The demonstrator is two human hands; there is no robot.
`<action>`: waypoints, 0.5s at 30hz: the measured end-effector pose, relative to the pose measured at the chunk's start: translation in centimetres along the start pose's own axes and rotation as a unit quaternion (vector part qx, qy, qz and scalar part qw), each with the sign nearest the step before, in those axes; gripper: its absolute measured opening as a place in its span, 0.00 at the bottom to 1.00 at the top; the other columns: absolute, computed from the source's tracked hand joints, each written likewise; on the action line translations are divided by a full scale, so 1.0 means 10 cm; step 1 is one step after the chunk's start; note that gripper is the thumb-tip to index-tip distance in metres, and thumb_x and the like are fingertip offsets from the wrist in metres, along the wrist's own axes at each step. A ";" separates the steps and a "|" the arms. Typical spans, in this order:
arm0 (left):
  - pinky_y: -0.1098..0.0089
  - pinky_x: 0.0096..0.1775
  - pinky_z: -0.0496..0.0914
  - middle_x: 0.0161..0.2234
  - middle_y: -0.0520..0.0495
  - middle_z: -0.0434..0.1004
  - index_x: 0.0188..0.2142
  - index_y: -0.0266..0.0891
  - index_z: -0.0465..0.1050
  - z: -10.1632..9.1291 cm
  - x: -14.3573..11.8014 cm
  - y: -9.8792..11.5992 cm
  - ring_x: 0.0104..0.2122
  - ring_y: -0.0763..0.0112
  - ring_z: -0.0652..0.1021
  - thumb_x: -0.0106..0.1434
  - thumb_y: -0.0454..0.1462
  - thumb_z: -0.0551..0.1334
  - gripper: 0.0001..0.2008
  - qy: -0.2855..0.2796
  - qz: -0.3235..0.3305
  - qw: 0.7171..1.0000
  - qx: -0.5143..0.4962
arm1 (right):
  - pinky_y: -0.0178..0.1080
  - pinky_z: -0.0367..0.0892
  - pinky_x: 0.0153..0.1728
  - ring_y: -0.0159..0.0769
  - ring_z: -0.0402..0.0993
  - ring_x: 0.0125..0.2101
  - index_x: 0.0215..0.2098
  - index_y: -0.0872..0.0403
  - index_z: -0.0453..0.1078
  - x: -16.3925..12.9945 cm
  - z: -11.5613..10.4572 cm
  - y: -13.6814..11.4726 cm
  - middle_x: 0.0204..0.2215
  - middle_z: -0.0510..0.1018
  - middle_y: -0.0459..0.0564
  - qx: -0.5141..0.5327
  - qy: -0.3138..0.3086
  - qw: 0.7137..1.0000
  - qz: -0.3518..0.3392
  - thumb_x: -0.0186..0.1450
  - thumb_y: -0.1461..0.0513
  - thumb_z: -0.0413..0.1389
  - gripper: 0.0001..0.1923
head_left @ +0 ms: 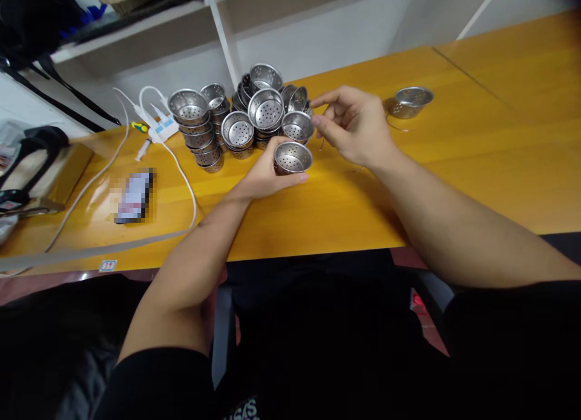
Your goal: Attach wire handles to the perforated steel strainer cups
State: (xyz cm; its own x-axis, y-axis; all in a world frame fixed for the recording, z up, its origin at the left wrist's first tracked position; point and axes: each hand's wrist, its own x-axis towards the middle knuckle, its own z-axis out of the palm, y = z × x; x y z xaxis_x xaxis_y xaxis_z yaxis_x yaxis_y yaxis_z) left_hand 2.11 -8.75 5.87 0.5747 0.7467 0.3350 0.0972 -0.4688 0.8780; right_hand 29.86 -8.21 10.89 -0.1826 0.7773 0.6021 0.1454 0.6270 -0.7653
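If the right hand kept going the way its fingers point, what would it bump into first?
The right hand points left, toward the pile of strainer cups. Most likely it would first meet the cup at the pile's near right edge, just past its fingertips. Depth is hard to judge, so it might pass slightly above it.

Left hand (265, 177) cupped; right hand (356, 126) seemingly pinching.

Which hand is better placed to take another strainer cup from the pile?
Probably the right hand: its fingers hover beside the stacked cups, seemingly pinching only thin wire, while the left hand holds a strainer cup.
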 end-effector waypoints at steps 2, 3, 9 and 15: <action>0.48 0.63 0.90 0.66 0.35 0.87 0.73 0.47 0.65 0.00 0.00 -0.03 0.60 0.48 0.93 0.66 0.66 0.87 0.52 0.009 -0.006 1.000 0.002 | 0.51 0.76 0.37 0.44 0.76 0.33 0.56 0.43 0.86 -0.03 0.01 -0.07 0.33 0.81 0.48 0.000 -0.022 1.000 0.006 0.76 0.26 0.79 0.35; 0.47 0.63 0.89 0.66 0.36 0.86 0.73 0.47 0.65 0.00 0.00 -0.04 0.61 0.48 0.93 0.65 0.66 0.87 0.53 0.013 -0.007 1.000 0.006 | 0.51 0.77 0.37 0.45 0.76 0.33 0.54 0.44 0.86 -0.05 0.01 -0.10 0.33 0.82 0.49 -0.003 -0.034 0.999 0.012 0.76 0.28 0.80 0.34; 0.49 0.65 0.87 0.66 0.39 0.85 0.73 0.50 0.65 -0.01 0.03 -0.12 0.64 0.48 0.90 0.62 0.69 0.89 0.55 0.040 0.000 0.999 0.036 | 0.49 0.73 0.35 0.41 0.72 0.32 0.48 0.48 0.91 -0.10 0.01 -0.16 0.32 0.82 0.49 -0.065 -0.094 0.993 0.033 0.79 0.39 0.83 0.24; 0.52 0.63 0.87 0.66 0.40 0.84 0.72 0.50 0.65 0.01 0.01 -0.11 0.62 0.50 0.90 0.63 0.67 0.89 0.54 0.052 0.010 0.997 0.064 | 0.49 0.76 0.38 0.45 0.77 0.34 0.45 0.49 0.91 -0.13 0.10 -0.19 0.29 0.80 0.49 -0.131 -0.080 0.987 0.044 0.78 0.53 0.80 0.10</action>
State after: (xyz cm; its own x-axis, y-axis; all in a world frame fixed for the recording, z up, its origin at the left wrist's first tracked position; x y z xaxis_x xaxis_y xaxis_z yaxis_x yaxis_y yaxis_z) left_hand 2.15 -8.18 4.97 0.4904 0.7787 0.3914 0.1937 -0.5352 0.8222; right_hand 28.86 -10.42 11.36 -0.3060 0.8246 0.4759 0.4100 0.5652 -0.7158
